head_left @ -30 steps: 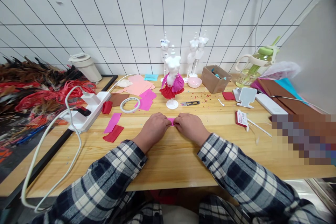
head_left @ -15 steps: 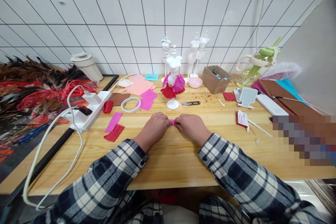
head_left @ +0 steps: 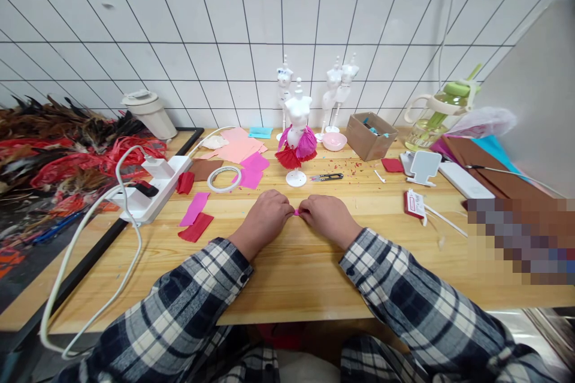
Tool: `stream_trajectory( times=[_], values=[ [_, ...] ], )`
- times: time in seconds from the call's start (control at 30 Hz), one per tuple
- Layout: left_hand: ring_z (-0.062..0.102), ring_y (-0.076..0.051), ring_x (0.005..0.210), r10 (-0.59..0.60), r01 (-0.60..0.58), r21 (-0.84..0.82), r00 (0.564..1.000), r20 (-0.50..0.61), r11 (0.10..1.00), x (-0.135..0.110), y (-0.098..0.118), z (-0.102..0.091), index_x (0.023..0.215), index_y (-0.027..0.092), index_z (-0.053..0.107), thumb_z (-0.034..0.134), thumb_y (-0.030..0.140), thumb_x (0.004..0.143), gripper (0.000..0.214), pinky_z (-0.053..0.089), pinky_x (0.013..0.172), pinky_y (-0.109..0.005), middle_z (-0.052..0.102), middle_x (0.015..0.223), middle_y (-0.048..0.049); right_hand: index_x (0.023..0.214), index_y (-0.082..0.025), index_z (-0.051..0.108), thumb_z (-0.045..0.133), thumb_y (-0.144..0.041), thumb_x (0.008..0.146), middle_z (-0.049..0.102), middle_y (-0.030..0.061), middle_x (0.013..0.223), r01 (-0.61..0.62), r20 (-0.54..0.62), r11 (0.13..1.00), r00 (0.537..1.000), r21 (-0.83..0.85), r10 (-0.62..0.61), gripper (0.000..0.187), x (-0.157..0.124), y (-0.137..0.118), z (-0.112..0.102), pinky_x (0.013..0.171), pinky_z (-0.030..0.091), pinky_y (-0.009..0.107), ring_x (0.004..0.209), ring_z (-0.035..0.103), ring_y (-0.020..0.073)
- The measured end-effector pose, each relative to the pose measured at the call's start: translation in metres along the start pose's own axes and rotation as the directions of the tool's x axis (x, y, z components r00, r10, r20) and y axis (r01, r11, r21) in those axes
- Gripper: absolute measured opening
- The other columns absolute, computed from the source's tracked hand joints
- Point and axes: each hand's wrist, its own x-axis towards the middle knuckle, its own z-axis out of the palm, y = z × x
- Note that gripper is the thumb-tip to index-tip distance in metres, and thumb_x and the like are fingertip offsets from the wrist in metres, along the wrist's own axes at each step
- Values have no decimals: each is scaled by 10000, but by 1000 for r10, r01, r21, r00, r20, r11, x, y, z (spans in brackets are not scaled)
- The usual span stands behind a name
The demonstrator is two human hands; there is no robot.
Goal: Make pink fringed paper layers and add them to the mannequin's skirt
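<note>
Between my fingertips is a small strip of magenta crepe paper (head_left: 296,212), mostly hidden by the fingers. My left hand (head_left: 269,218) pinches its left end, and my right hand (head_left: 330,218) pinches the right end. Both hands rest low over the wooden table. Just behind them stands a white miniature dress form (head_left: 297,112) on a round base, wearing a magenta and red paper skirt (head_left: 306,142). Thread snips (head_left: 327,177) with black handles lie to the right of its base. Magenta (head_left: 194,208) and red paper pieces (head_left: 196,227) lie left of my left hand.
A roll of white tape (head_left: 224,179), a power strip (head_left: 157,188) with cables and a white cup (head_left: 150,114) are on the left. Toward the back stand more dress forms (head_left: 333,87), a pink bowl (head_left: 335,142) and a cardboard box (head_left: 372,137). A bottle (head_left: 433,116) stands right.
The magenta paper between my fingertips shows as a narrower, smaller bit than before. Both hands stay in nearly the same place.
</note>
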Motion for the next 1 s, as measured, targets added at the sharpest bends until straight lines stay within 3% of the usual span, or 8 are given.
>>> stream_trajectory(
  times=[0.17,0.43,0.63,0.77,0.83,0.9,0.97,1.0],
  values=[
    [606,-214,824,-7,6,42,999,32,999,-1,-1,-3,892,198,765,502,257,950,276,392,891,-411,717,817,-67,1039,-275,719,448,-358,967,724,53,967,-5,-7,1000,1000,5,5,293,1,3,3,680,396,270,856,649,194],
    [607,-223,931,10,-9,75,1000,-15,997,-3,-2,-8,869,224,756,482,277,956,292,318,1044,-491,725,889,-51,914,-248,726,510,-289,921,684,53,945,23,-73,997,997,78,-18,220,3,7,8,667,370,270,873,620,186],
    [602,-218,932,50,-48,72,999,-17,996,-4,-5,-6,881,231,752,485,251,948,276,286,1086,-526,723,878,-54,1021,-284,713,529,-294,916,695,27,962,48,-108,991,994,126,-35,213,3,10,12,668,366,277,863,627,179],
    [616,-227,937,39,-40,-22,998,-43,999,-3,-10,-4,846,223,758,507,265,935,270,302,1082,-534,731,865,-65,850,-254,733,544,-263,890,693,29,902,70,-165,989,985,132,-47,193,4,12,15,614,337,278,791,619,168],
    [631,-239,949,-57,41,-171,995,-87,984,-2,-15,-1,878,205,768,530,289,919,256,372,1041,-499,742,904,-87,822,-241,736,576,-252,862,694,32,882,49,-208,978,978,202,-6,166,6,14,16,612,340,272,779,611,163],
    [646,-253,984,-273,196,-407,951,-142,892,-2,-20,2,995,175,764,571,347,893,278,446,976,-450,746,1014,-123,811,-227,739,618,-259,828,697,32,866,18,-268,937,960,348,81,126,9,16,17,630,362,263,772,602,158],
    [649,-272,1047,-481,300,-684,873,-84,665,-2,-21,3,1134,155,725,640,425,842,407,478,950,-423,720,1151,-144,806,-211,736,649,-277,801,699,29,835,18,-320,842,929,539,185,110,13,16,18,635,383,255,730,583,148],
    [645,-280,1078,-520,309,-798,854,-7,518,-2,-20,3,1175,156,707,681,454,806,476,479,958,-419,706,1196,-143,802,-201,732,654,-287,792,697,26,809,35,-330,777,917,629,226,116,14,15,18,624,388,251,693,566,141]
  ],
)
